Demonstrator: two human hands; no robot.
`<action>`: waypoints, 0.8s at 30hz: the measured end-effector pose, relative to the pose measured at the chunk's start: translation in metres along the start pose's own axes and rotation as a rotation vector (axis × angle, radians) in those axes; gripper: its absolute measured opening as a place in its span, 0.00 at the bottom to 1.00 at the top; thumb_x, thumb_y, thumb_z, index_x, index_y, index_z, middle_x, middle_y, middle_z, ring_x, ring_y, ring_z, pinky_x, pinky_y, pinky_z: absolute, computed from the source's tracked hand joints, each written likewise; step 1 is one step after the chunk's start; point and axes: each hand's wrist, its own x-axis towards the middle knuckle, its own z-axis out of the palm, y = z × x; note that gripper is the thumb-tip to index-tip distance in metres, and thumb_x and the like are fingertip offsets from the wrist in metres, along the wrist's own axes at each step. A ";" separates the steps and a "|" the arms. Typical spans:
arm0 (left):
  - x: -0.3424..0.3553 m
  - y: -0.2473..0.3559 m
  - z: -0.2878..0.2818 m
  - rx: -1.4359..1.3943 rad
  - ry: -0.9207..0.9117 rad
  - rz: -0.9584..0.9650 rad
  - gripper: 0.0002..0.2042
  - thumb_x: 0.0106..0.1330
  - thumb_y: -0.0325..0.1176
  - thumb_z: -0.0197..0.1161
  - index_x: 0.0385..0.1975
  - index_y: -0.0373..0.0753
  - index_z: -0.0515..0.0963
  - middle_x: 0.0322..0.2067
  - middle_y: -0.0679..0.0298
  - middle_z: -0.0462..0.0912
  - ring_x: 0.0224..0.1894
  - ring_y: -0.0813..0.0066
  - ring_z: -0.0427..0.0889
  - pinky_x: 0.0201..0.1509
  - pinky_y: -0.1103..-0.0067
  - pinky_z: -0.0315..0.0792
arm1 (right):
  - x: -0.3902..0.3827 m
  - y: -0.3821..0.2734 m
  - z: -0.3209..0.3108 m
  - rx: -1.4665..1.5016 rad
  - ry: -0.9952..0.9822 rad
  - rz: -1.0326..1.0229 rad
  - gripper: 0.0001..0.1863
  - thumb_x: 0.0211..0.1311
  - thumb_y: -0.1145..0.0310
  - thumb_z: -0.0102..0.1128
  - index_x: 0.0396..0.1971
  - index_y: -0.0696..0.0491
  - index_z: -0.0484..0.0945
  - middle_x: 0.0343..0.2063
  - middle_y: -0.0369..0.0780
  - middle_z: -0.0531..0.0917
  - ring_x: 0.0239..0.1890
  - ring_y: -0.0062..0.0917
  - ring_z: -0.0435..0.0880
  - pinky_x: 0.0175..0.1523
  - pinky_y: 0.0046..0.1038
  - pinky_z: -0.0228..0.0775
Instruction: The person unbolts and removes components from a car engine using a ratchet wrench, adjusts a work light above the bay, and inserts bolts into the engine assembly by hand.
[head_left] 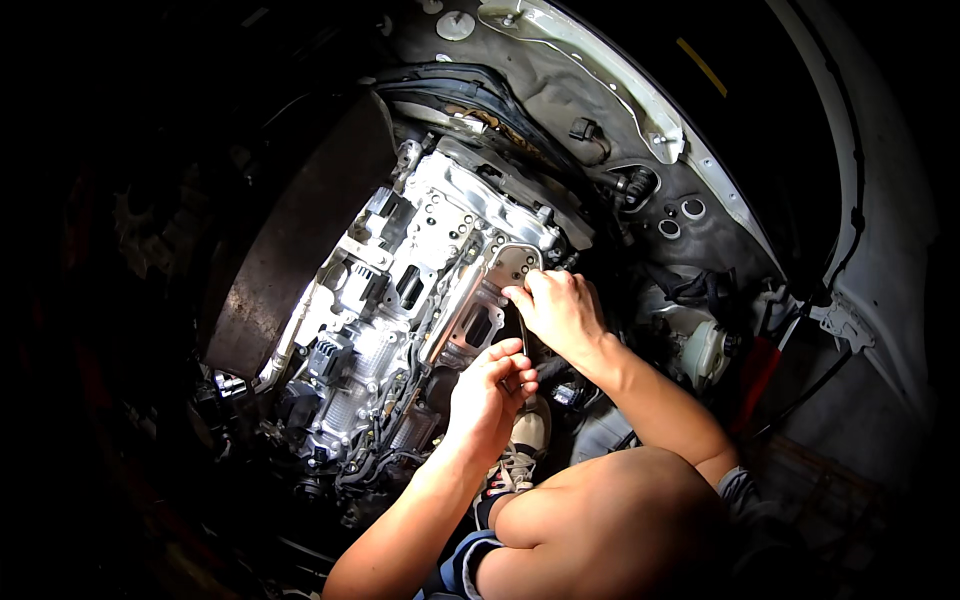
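A thin, bent tube or strip (523, 333), whose exact kind I cannot make out, runs between my two hands beside a metal engine (462, 222). Pinched fingers of my right hand (563, 312) grip its upper stretch, near a rounded, light-coloured loop (517, 247) at the engine's edge. Lower down, my left hand (488, 393) is palm up with its fingers curled round the lower stretch. Whether the loop and the strip are one piece is hidden by my right fingers. A rectangular opening (478, 328) in the engine lies just left of my right hand.
Black connectors (370, 285) and wiring (375, 455) line the engine's left and lower side. A wide dark panel (300, 230) stands further left. At the right are a whitish reservoir (705, 352) and the body rail (640, 110). My shoe (530, 430) and bent knee are below.
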 end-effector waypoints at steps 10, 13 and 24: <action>0.008 0.002 -0.002 -0.006 0.019 0.020 0.10 0.71 0.26 0.47 0.48 0.37 0.72 0.33 0.65 0.79 0.36 0.72 0.79 0.44 0.77 0.76 | -0.004 -0.003 -0.003 0.077 0.164 -0.131 0.10 0.61 0.66 0.61 0.32 0.57 0.75 0.30 0.48 0.82 0.28 0.46 0.83 0.32 0.41 0.76; 0.011 0.004 -0.002 -0.037 0.014 0.023 0.10 0.70 0.26 0.47 0.47 0.36 0.72 0.33 0.65 0.79 0.35 0.73 0.80 0.44 0.77 0.77 | -0.002 0.001 0.003 -0.006 0.023 -0.082 0.11 0.64 0.64 0.59 0.29 0.57 0.74 0.25 0.49 0.82 0.26 0.46 0.84 0.32 0.42 0.77; 0.012 0.003 -0.005 0.004 0.033 0.023 0.10 0.70 0.25 0.47 0.46 0.37 0.73 0.32 0.65 0.79 0.35 0.73 0.79 0.44 0.77 0.77 | -0.004 0.002 0.008 0.014 0.066 -0.070 0.06 0.61 0.71 0.58 0.29 0.57 0.72 0.24 0.47 0.78 0.26 0.46 0.82 0.31 0.41 0.76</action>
